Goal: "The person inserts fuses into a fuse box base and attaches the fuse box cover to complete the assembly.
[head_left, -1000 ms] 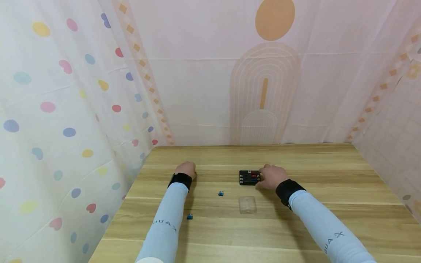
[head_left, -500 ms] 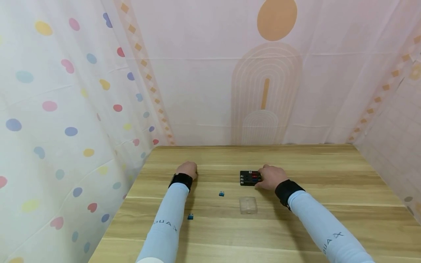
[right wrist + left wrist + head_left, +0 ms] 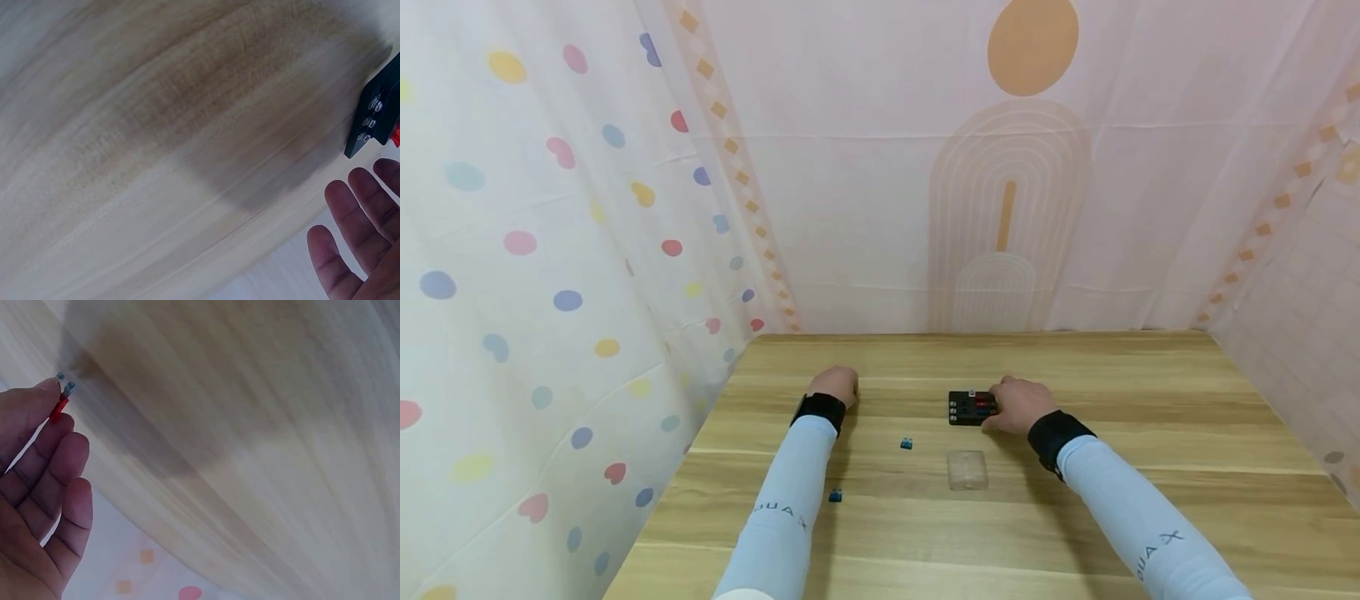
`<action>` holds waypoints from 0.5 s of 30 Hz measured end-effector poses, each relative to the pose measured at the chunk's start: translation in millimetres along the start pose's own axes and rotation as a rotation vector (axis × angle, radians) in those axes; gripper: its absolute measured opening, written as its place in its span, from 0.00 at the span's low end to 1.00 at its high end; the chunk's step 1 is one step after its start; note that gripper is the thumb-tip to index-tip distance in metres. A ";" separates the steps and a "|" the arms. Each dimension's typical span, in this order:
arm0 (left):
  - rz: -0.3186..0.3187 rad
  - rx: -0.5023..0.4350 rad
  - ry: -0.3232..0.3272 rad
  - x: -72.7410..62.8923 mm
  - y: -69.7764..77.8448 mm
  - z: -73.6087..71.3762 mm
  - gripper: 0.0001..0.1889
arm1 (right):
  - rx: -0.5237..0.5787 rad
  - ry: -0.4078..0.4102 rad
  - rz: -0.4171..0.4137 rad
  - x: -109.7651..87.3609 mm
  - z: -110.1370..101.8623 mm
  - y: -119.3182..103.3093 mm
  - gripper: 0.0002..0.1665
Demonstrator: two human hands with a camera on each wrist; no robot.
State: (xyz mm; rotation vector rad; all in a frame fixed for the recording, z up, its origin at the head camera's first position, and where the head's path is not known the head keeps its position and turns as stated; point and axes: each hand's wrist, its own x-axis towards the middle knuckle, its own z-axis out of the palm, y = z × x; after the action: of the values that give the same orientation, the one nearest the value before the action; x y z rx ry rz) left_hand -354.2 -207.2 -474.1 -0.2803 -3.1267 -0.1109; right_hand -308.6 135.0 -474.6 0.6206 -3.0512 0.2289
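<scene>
A small red blade fuse [image 3: 59, 407] with two metal prongs is pinched between thumb and index finger of my left hand [image 3: 835, 384]. The left hand is over the table, left of the black fuse box [image 3: 962, 409]; its fuse is hidden in the head view. My right hand [image 3: 1021, 405] grips the fuse box by its right edge, thumb on the near side. Red and blue fuses are seated in the box, and screw terminals line its left side. In the right wrist view, the box's corner [image 3: 365, 122] shows beyond the spread fingers [image 3: 353, 212].
Two loose blue blade fuses lie on the wooden table [image 3: 1075, 533]: one blue fuse [image 3: 907, 444] between the hands, another blue fuse [image 3: 836, 496] beside the left forearm. A clear plastic cover [image 3: 967, 470] sits just in front of the fuse box. Patterned curtains [image 3: 865, 208] hang behind the table.
My left hand has shifted slightly to the right, toward the fuse box. The right hand stays in place on the box, and the loose fuses and cover have not moved.
</scene>
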 end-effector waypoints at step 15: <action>0.065 0.013 0.043 10.7 16.8 -0.1 0.05 | 0.005 -0.008 -0.012 3.4 4.7 0.0 0.39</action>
State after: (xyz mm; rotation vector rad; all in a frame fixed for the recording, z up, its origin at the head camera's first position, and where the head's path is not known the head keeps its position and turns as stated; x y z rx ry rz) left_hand -361.8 -188.8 -472.8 -0.3744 -3.0702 -0.0944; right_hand -311.7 133.0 -479.0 0.6414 -3.0544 0.2342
